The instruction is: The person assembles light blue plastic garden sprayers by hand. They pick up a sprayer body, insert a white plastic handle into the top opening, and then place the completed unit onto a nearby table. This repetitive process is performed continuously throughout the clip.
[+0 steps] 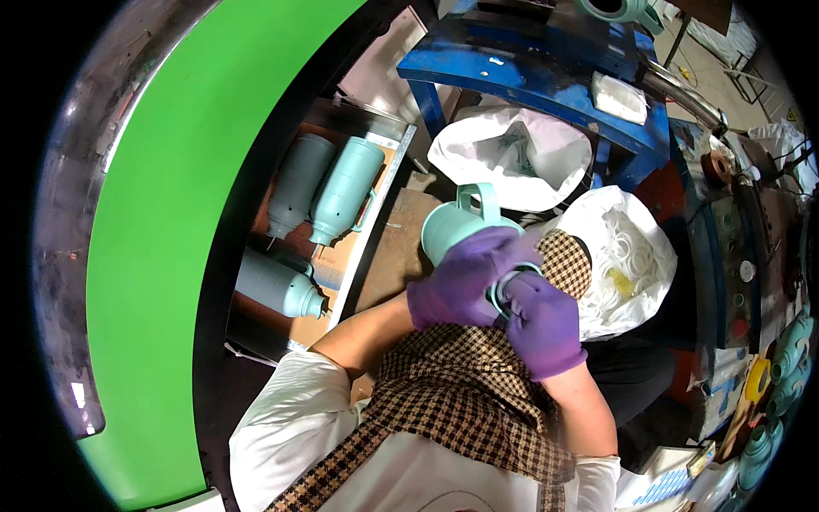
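Left hand (472, 275), fingers wrapped around a green flask (450, 229); right hand (548, 328), fingers curled onto its rim (531, 265); work there seemingly unfinished.

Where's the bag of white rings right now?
Head view, right of centre: the white bag of rings lies to the right of the purple-gloved right hand, with another white bag up and to its left.

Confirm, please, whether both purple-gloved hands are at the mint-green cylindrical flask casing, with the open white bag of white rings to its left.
Not left: the head view shows the white bag of white rings to the right of the mint-green casing. The purple-gloved left hand and right hand are indeed at it.
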Motion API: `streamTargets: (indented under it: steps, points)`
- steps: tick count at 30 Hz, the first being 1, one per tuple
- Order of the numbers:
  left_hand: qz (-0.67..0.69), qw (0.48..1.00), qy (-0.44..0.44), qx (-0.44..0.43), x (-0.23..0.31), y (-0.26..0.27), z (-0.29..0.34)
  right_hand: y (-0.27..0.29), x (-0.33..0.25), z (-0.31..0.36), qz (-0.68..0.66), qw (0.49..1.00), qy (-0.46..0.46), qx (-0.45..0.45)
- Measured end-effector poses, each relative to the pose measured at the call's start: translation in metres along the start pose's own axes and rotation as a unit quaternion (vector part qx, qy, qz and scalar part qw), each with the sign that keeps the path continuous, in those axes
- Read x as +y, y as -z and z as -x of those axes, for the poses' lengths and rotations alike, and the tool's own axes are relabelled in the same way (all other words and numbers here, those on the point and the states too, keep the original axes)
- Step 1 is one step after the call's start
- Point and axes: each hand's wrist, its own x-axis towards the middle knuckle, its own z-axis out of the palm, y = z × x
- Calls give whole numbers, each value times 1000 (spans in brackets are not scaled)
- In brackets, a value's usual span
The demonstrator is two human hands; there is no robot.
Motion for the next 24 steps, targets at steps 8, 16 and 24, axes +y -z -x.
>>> streamTargets:
  steps: [8,16,24]
  points:
    - [-59,992,-89,61,-5,-17,13,-11,15,9,95,995,12,-21]
    - [-76,987,-143,5,-13,6,8,13,2,-2,-2,989,64,-135]
    - [165,793,296,505,-3,118,114,147,45,-220,237,894,95,369]
